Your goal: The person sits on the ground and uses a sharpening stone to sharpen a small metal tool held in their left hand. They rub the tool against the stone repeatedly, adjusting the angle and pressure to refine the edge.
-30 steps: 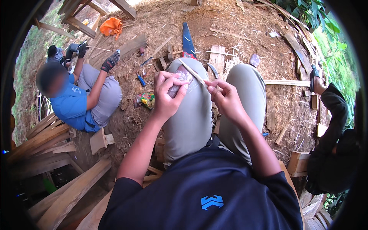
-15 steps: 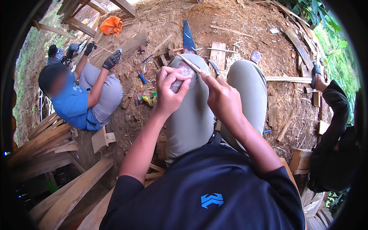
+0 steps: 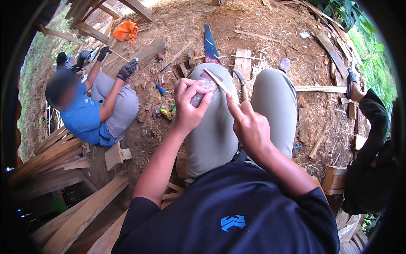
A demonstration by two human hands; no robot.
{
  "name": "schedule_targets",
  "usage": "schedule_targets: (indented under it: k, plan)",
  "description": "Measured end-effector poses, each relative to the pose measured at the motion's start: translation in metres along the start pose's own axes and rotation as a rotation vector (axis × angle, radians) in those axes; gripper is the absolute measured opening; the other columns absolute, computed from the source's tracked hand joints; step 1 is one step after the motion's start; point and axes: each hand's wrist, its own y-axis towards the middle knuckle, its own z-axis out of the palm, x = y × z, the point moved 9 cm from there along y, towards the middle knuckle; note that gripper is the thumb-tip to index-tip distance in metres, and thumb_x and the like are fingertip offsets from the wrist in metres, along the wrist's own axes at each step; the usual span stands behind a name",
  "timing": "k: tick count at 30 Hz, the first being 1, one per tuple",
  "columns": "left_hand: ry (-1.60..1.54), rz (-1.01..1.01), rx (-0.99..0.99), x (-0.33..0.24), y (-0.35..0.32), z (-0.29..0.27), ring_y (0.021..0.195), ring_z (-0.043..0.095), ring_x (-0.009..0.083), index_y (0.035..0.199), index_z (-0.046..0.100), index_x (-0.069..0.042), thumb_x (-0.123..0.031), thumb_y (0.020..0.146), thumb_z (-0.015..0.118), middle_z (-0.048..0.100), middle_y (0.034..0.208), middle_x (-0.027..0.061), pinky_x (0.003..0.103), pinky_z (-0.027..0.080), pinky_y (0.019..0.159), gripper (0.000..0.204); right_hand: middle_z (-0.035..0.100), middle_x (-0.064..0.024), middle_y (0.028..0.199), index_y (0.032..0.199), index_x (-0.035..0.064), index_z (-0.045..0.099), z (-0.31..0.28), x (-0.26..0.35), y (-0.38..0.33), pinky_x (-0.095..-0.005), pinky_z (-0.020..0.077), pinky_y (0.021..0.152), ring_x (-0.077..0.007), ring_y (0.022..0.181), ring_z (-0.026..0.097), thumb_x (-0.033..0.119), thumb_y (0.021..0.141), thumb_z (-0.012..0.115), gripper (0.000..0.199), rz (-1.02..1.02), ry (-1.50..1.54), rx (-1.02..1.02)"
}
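My left hand [image 3: 191,99] is closed around a dusty, speckled grey-purple piece [image 3: 198,98] over my left knee. Its kind is unclear; a flat, reddish-brown part shows beyond the fingers. My right hand [image 3: 252,129] grips the near end of a slim pale wooden stick [image 3: 215,78], forefinger stretched along it. The stick slants across the held piece, and seems to touch it. Between my knees, just beyond the right hand, is a curved-blade knife [image 3: 239,76] with a wooden handle, apparently not held.
A handsaw [image 3: 209,42] lies beyond my left knee, near a short board [image 3: 243,62]. To the left sits a person [image 3: 86,108] in blue, wearing dark gloves. Another person's sleeved limb [image 3: 372,106] is at the right. Timbers [image 3: 84,207] fill the lower left.
My right hand has drawn the stick back toward me, down and right across the piece in my left hand. The left hand holds nearly the same place. The whole view has shifted slightly.
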Motion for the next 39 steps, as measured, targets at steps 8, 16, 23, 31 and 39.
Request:
schedule_targets:
  k: [8,16,23,31,39]
  plan:
    - [-0.011,-0.019,-0.005,0.006,-0.002,-0.001,0.105,0.057,0.0267,0.090,0.070,-0.005,-0.005,0.083,0.074,0.057,0.103,0.0119,0.039,0.045,0.095,0.009,0.058,-0.0052,0.076,0.123,0.0195,0.069,-0.010,-0.011,0.015,-0.0375,0.0495,0.049,-0.0228,0.056,0.063,0.012,0.091,0.067,0.033,0.045,0.120,-0.005]
    - [-0.019,0.002,-0.015,0.005,0.002,0.000,0.103,0.058,0.0267,0.091,0.070,-0.004,-0.006,0.083,0.074,0.056,0.101,0.0119,0.040,0.045,0.093,0.009,0.067,-0.0145,0.071,0.122,0.0186,0.071,-0.001,-0.039,0.030,-0.0383,0.0525,0.056,-0.0302,0.063,0.068,0.022,0.096,0.065,0.027,0.259,0.453,0.090]
    - [-0.018,-0.012,-0.021,0.005,0.000,-0.002,0.104,0.058,0.0264,0.091,0.070,-0.004,-0.005,0.083,0.074,0.057,0.101,0.0118,0.039,0.045,0.094,0.009,0.072,-0.0138,0.079,0.130,0.0130,0.068,0.032,-0.049,0.032,-0.0364,0.0526,0.067,-0.0217,0.072,0.069,0.016,0.099,0.062,0.032,0.456,0.900,0.403]
    - [-0.030,-0.010,-0.016,0.006,0.003,0.000,0.104,0.057,0.0264,0.090,0.071,-0.004,-0.006,0.083,0.074,0.057,0.100,0.0112,0.039,0.045,0.095,0.008,0.075,-0.0091,0.095,0.127,0.0263,0.070,0.035,-0.053,0.029,-0.0413,0.0559,0.069,-0.0333,0.079,0.072,0.013,0.096,0.062,0.034,0.276,0.727,0.046]
    - [-0.025,-0.010,-0.016,0.006,0.000,-0.001,0.102,0.056,0.0266,0.089,0.072,-0.007,-0.007,0.081,0.076,0.059,0.102,0.0111,0.040,0.044,0.093,0.009,0.072,-0.0115,0.085,0.124,0.0296,0.070,0.010,-0.025,0.025,-0.0430,0.0555,0.062,-0.0305,0.071,0.071,0.011,0.090,0.064,0.039,0.236,0.280,0.033]
